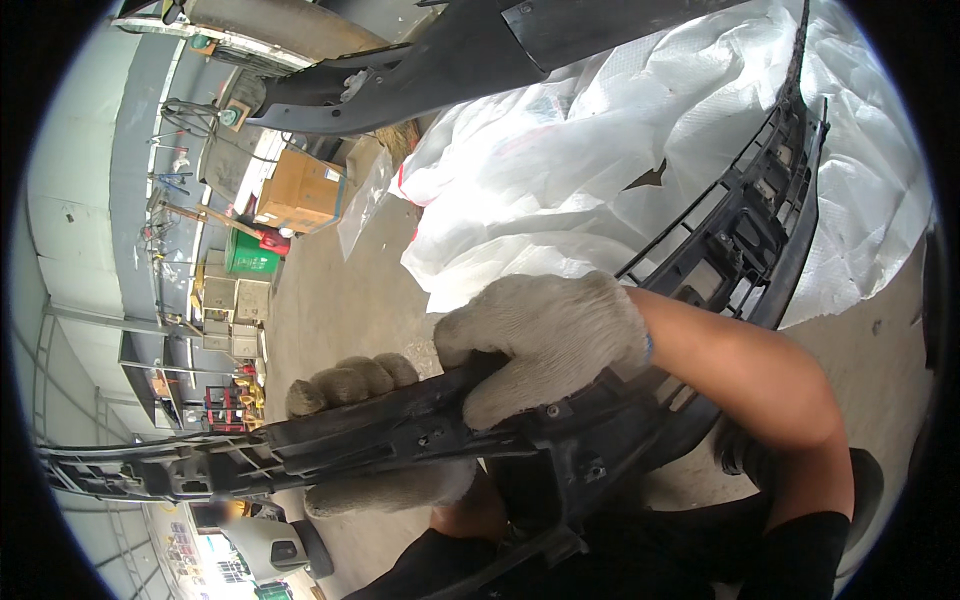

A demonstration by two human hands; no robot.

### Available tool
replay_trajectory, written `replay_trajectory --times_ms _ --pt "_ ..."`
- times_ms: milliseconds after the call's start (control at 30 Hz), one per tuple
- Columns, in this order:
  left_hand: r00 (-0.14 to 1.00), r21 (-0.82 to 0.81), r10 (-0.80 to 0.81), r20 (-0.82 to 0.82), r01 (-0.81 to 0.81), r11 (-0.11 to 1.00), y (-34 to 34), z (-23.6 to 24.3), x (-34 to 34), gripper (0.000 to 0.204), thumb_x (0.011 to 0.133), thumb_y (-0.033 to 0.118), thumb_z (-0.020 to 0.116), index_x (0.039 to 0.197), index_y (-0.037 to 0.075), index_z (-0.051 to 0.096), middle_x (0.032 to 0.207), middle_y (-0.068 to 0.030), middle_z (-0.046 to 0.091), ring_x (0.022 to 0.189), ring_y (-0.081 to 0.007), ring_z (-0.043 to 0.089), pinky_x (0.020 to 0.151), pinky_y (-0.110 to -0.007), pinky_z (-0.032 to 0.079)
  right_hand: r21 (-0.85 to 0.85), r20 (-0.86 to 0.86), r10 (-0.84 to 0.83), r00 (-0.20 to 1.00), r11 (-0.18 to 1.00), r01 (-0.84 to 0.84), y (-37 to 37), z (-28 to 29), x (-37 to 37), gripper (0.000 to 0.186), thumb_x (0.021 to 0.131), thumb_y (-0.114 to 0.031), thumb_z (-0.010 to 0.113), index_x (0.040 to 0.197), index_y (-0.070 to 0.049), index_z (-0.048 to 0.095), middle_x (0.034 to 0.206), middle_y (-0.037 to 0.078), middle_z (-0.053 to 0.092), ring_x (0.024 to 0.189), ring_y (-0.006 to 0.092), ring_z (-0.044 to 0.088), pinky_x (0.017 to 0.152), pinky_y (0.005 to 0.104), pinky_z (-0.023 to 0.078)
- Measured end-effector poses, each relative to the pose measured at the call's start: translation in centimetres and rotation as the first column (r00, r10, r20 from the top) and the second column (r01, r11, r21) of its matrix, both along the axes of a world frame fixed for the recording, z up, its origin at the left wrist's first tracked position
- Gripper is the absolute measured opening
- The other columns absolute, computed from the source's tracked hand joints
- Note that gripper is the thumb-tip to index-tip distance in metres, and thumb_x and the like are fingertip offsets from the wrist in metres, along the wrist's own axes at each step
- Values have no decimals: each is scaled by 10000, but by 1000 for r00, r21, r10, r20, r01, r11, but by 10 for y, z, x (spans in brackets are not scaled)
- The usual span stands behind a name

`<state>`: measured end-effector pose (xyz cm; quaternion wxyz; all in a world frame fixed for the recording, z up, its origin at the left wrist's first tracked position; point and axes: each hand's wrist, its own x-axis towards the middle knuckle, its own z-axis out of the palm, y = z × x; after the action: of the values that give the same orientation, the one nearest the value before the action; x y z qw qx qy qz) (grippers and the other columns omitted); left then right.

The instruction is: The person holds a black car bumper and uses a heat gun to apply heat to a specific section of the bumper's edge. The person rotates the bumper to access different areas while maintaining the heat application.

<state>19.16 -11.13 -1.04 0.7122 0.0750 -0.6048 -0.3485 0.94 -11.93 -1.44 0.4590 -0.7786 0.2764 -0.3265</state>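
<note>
Across my view runs a long black plastic car bumper (370,437), with open slots, ribs and clip holes along it. Its latticed far end reaches the upper right, in front of white plastic wrap. I wear grey-beige knitted work gloves on both hands. My left hand (395,488) wraps the bumper from below, its fingertips showing over the far edge and its palm partly hidden behind the part. My right hand (545,340) closes over the upper edge, thumb pressed down on the near face. The fingers of that hand are mostly hidden.
White plastic wrapping (560,170) lies in a crumpled heap beyond my hands. Above it extends another dark panel (420,85). A cardboard box (300,190), a green bin (250,252) and shelving line the left side. A white vehicle (265,545) stands at the lower left.
</note>
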Motion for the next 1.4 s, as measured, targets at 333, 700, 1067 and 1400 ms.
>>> replay_trajectory --times_ms 333,700,1067,1400 --pt "997 32 72 -31 -71 997 -6 3 0 825 869 776 407 1174 13 481 901 -83 484 727 -154 471 630 -292 432 -36 -14 -62 998 997 62 4 -4 -1 478 796 -417 634 1000 16 637 900 200 668 840 332 676 762 392 517" --pt "999 12 40 -31 -40 999 -6 5 15 637 988 551 387 1288 -3 477 1062 -111 547 895 -203 533 760 -310 439 -307 -243 -359 901 910 280 35 1 17 495 761 -308 641 1112 25 537 978 209 637 902 342 652 815 408 516" --pt "990 -111 -114 87 124 986 -2 72 44 632 983 492 454 1318 -41 392 993 -128 499 890 -244 460 840 -467 469 -254 -189 -294 937 936 243 29 -13 22 460 757 -262 649 1103 24 544 951 200 637 898 339 655 813 407 521" --pt "950 -179 202 239 -161 971 1 82 76 492 1009 258 440 1359 -88 420 1306 -260 530 1045 -328 643 841 -451 599 -331 -145 -307 941 911 246 26 -12 19 525 763 -341 680 1123 15 539 939 207 641 879 338 669 782 411 540"
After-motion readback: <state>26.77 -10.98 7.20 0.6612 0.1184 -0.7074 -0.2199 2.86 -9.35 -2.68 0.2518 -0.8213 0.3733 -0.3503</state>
